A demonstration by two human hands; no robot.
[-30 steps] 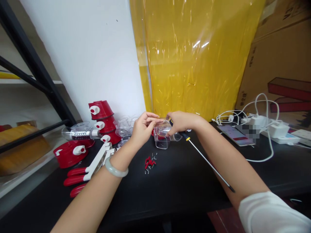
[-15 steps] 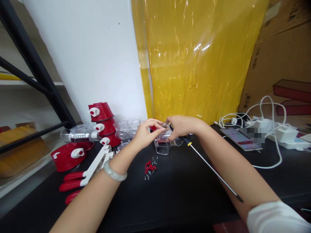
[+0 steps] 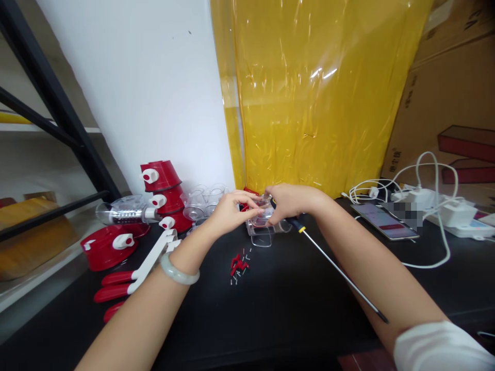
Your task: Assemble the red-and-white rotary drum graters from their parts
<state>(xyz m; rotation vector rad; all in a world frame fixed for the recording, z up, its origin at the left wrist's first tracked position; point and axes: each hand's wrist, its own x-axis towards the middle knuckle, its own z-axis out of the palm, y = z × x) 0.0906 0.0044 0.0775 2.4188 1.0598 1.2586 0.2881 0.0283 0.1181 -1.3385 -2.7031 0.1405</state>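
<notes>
My right hand (image 3: 290,200) is closed around the dark handle of a screwdriver (image 3: 340,270), whose long metal shaft slants back toward my forearm. Its thumb and forefinger also reach a clear plastic housing (image 3: 262,239) on the black table. From the other side, the fingertips and thumb of my left hand (image 3: 234,210) close on the upper part of that housing. Whatever is between the fingertips is too small and see-through to make out. Just in front lie small red plastic parts (image 3: 238,265) with several screws (image 3: 236,281) around them.
Stacked red housings (image 3: 160,178) with white knobs stand at the left, beside clear plastic cups (image 3: 203,201). White crank handles with red grips (image 3: 116,293) lie nearer. A phone (image 3: 382,221), white cables and a power strip (image 3: 464,226) occupy the right. A yellow plastic sheet (image 3: 309,103) hangs behind.
My left thumb and fingers have parted slightly, and that hand has shifted a little to the left. The right hand and screwdriver have stayed nearly where they were.
</notes>
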